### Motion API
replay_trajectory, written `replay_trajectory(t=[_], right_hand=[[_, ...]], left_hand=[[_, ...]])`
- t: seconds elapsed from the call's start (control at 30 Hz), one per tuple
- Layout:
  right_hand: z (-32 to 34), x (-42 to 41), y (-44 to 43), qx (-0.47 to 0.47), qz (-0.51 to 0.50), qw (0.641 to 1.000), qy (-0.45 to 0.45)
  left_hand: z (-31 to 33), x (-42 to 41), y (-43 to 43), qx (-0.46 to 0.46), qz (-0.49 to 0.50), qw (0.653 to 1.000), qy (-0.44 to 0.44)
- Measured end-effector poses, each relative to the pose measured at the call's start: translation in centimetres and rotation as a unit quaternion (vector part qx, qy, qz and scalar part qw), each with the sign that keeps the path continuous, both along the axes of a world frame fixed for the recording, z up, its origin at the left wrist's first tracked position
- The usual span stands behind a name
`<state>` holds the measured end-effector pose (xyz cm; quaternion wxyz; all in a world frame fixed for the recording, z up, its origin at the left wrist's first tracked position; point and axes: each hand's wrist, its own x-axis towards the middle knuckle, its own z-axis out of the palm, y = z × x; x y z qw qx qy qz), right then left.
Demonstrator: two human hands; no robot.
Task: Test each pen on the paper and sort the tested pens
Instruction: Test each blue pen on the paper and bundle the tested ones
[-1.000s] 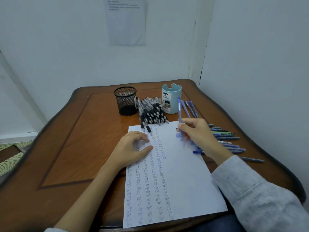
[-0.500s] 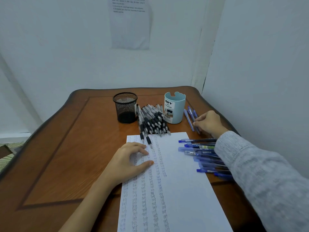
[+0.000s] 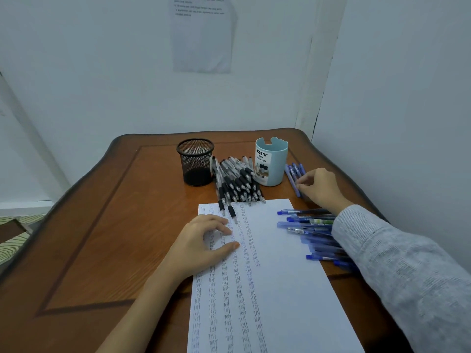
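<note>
Fingers loose on paper — left hand; right hand pinches blue pen beside "DIY DESK ORGANIZER".

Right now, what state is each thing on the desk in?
Mesh cup, upright, no pens showing.
Organizer, upright.
Black pens, heaped between them.
Blue pen row, lying beside organizer.
Blue pile, at paper's right edge.
Paper, flat, partly written.
Left hand, flat on paper.
Right hand, fingertips at row; grip unclear.

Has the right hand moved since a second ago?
Yes: the right hand left the paper and went away from the person, to the blue pens right of the organizer cup.
</note>
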<state>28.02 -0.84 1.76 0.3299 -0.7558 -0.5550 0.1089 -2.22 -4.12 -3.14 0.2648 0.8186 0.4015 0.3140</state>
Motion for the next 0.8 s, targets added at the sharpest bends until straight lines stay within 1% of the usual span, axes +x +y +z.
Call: replay_trajectory(t=[0.1,0.23,0.33,0.43,0.53,0.6,0.67,0.73,0.8], right_hand=[[0.4,-0.2,-1.6,-0.022,0.065,0.998,0.003],[0.7,-0.7,-3.7,-0.07,0.157,0.985,0.007],[0.6,-0.9,-4.4,-0.093,0.189,0.977,-0.03],[0.4,-1.3,-4.5,-0.086,0.195,0.975,-0.065],[0.6,-2.0,-4.9,-0.056,0.198,0.975,-0.084],[1.2,-2.9,-5.4,-0.011,0.212,0.974,-0.074],[1.9,-4.2,-6.1,0.033,0.231,0.968,-0.09],[2.0,-5.8,-7.1,0.063,0.235,0.958,-0.149],[1.7,-7.4,-8.4,0.113,0.226,0.943,-0.216]], left_hand=[[0.2,0.1,-0.1,0.003,0.002,1.0,0.01],[0.4,0.1,-0.3,0.005,0.002,1.0,0.009],[0.2,0.1,-0.3,0.014,-0.003,1.0,0.011],[0.3,0.1,-0.3,0.014,-0.001,1.0,0.017],[0.5,0.1,-0.5,0.016,-0.001,1.0,0.017],[0.5,0.1,-0.5,0.018,0.0,1.0,0.017],[0.5,0.1,-0.4,0.016,0.001,1.0,0.015],[0.4,0.1,-0.4,0.016,0.002,1.0,0.013],[0.4,0.1,-0.3,0.018,0.003,1.0,0.011]])
